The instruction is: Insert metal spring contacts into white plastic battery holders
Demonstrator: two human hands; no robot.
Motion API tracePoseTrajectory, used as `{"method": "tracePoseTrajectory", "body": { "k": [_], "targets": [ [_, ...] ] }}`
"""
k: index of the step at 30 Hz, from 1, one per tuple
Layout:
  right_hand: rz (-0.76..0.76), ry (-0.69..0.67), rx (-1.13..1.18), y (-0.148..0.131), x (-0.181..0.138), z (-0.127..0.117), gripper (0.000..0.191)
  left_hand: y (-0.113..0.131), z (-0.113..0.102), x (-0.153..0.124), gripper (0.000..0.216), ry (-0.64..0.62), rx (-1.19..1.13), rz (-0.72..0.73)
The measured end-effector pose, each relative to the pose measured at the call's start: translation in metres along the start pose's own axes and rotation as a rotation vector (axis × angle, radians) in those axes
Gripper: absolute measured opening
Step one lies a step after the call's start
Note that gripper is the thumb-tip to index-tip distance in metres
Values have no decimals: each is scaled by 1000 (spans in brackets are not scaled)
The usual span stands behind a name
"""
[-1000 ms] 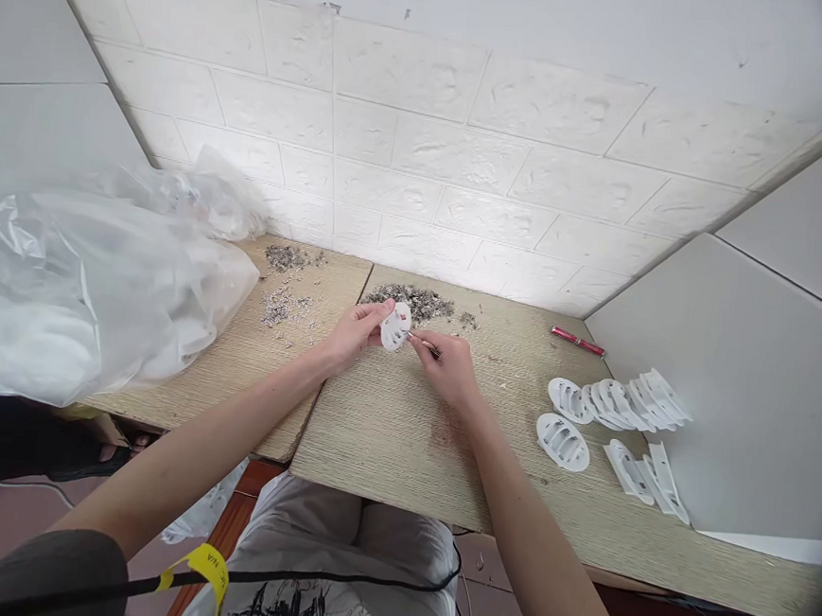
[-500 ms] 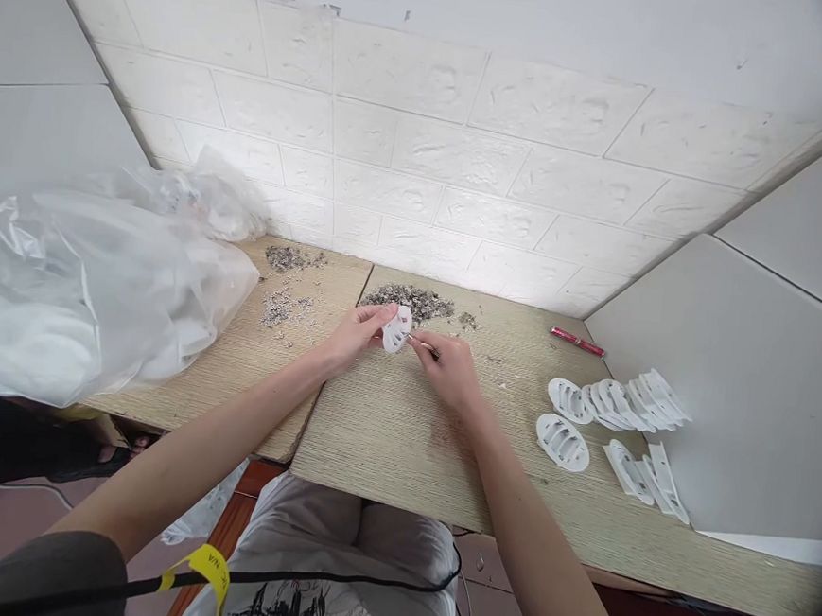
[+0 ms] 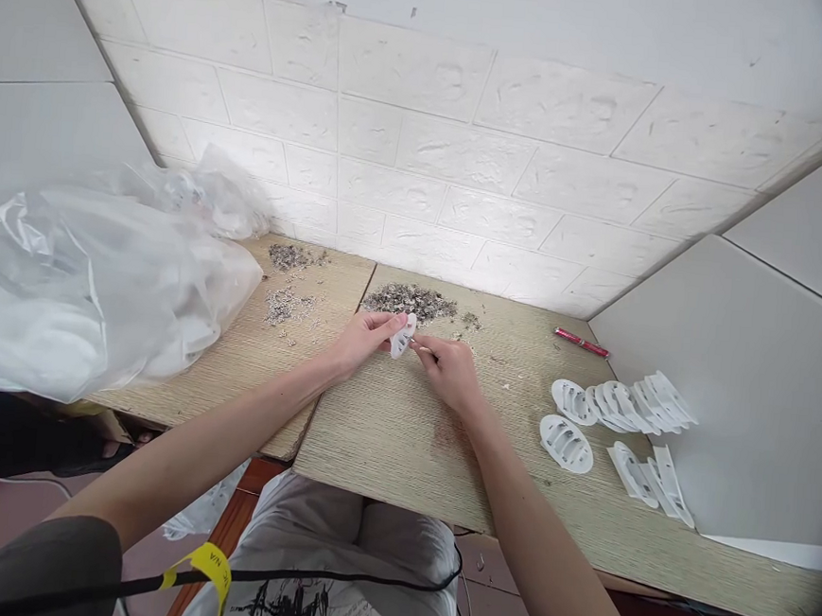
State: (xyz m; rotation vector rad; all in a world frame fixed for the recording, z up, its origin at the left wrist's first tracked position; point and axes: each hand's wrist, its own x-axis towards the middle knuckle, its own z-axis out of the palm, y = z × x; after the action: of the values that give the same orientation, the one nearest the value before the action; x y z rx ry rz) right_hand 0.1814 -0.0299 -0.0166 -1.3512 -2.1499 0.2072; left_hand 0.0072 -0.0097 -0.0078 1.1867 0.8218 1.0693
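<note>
Between the thumb and fingers of my left hand [image 3: 369,341] is a white round plastic part with slots [image 3: 402,338], tilted nearly edge-on and held above the table. My right hand [image 3: 449,368] grips a thin tool [image 3: 424,349] whose tip meets the right side of that part. Too little of the tool shows to tell its kind. Just behind both hands lies a pile of small metal pieces [image 3: 412,299].
A large clear plastic bag with white contents [image 3: 113,294] fills the left. Smaller heaps of metal bits [image 3: 287,306] lie beside it. At right, several similar white slotted parts [image 3: 566,444] rest near a grey panel [image 3: 745,401], with a red pen-like object [image 3: 582,341] behind.
The white round part has turned more edge-on and shifted slightly right with my left hand. My right hand stays close to it, still gripping the tool.
</note>
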Motion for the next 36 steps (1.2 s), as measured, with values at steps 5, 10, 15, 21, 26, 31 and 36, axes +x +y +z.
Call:
{"method": "tracePoseTrajectory", "body": {
  "k": [5,10,15,21,26,31,36],
  "targets": [
    [-16,-9,-45,0,0,3,30,-1,3,-1,50,6,61,20],
    [-33,-8,-74,-5,-1,2,27,1,3,-3,46,-28,141,69],
    [14,52,40,-9,1,-6,28,5,-4,1,48,-86,32,52],
    [76,50,131,-5,1,-11,25,3,-8,5,43,-42,-31,47],
    [94,-16,85,-6,3,-11,23,6,-6,4,41,-65,-45,6],
    [155,-37,-33,2,3,-9,20,8,-4,3,45,10,-135,-59],
    [177,-76,-89,8,1,-7,17,6,-5,5,38,-23,-256,-116]
  ]
}}
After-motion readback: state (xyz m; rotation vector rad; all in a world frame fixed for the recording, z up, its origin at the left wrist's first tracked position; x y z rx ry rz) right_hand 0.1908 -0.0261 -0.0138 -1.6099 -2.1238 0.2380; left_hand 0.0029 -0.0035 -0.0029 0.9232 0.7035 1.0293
